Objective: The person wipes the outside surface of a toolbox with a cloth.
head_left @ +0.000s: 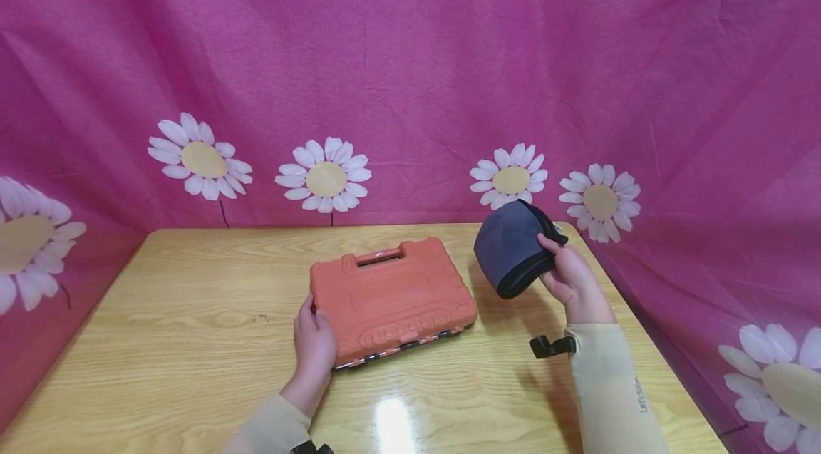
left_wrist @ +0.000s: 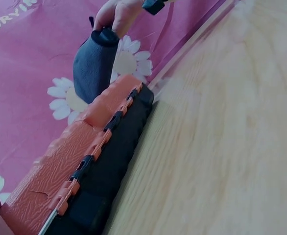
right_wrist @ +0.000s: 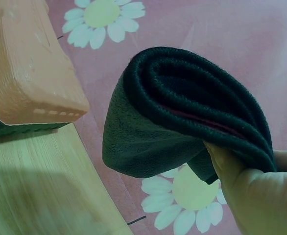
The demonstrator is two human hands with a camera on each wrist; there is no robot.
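Note:
An orange hard plastic case (head_left: 391,297) with a black lower half lies at a slant on the wooden table, its carry handle toward the back. My left hand (head_left: 316,340) holds the case at its left side, with the thumb by the lid; its other fingers are partly hidden. To the right of the case, my right hand (head_left: 577,283) pinches a folded grey-blue cloth item (head_left: 509,244) by its black-trimmed edge, above the table. In the right wrist view, the folded layers of the cloth item (right_wrist: 148,142) show thick dark edging. Its full shape is hidden by the folds.
A pink cloth (head_left: 410,83) with white daisies hangs behind the table and along both sides. The wooden table (head_left: 192,340) reaches back to it. Dark strap mounts sit on both wrists, and light glares near the table's front.

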